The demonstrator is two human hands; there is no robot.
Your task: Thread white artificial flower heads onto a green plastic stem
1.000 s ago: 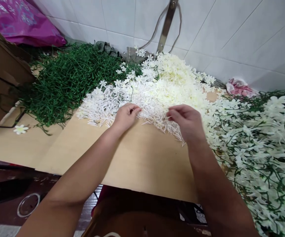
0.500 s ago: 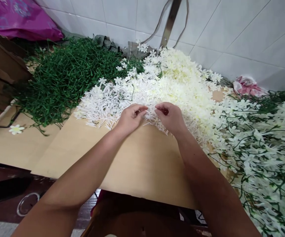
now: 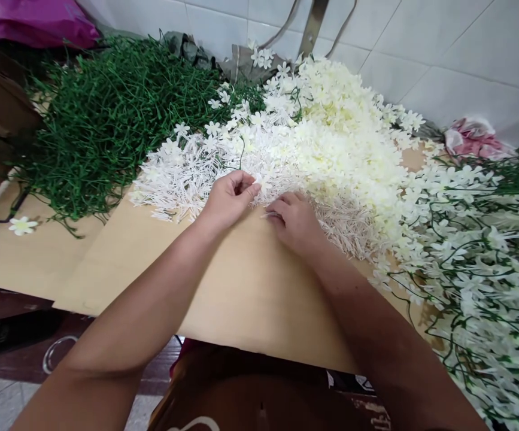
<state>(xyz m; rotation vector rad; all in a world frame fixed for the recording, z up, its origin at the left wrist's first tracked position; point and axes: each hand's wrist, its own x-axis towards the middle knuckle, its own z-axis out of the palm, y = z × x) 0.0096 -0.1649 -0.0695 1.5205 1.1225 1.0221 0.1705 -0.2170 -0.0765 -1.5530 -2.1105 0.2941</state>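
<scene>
Between thumb and forefinger of my left hand (image 3: 231,197) is a small white artificial flower (image 3: 258,179). My right hand (image 3: 296,220) is closed in a pinch just to the right and a little lower. A thin white stick (image 3: 269,214) pokes out at its fingertips, mostly hidden by the fingers. Both hands are at the front edge of a heap of thin white sticks (image 3: 182,173), which spreads behind and to both sides of them. Behind and to the right, the heap merges into piled cream-white flower heads (image 3: 344,131).
Green plastic stems (image 3: 124,114) lie heaped at the back left, beside a cardboard box (image 3: 1,102). White flowers on green stems (image 3: 479,287) cover the right side. One loose flower (image 3: 23,225) lies on the cardboard sheet (image 3: 241,287) at left. A tiled wall (image 3: 443,48) stands behind.
My right hand has moved down and left onto the front of the white heap. A white flower now shows in my left fingertips. The view has shifted slightly.
</scene>
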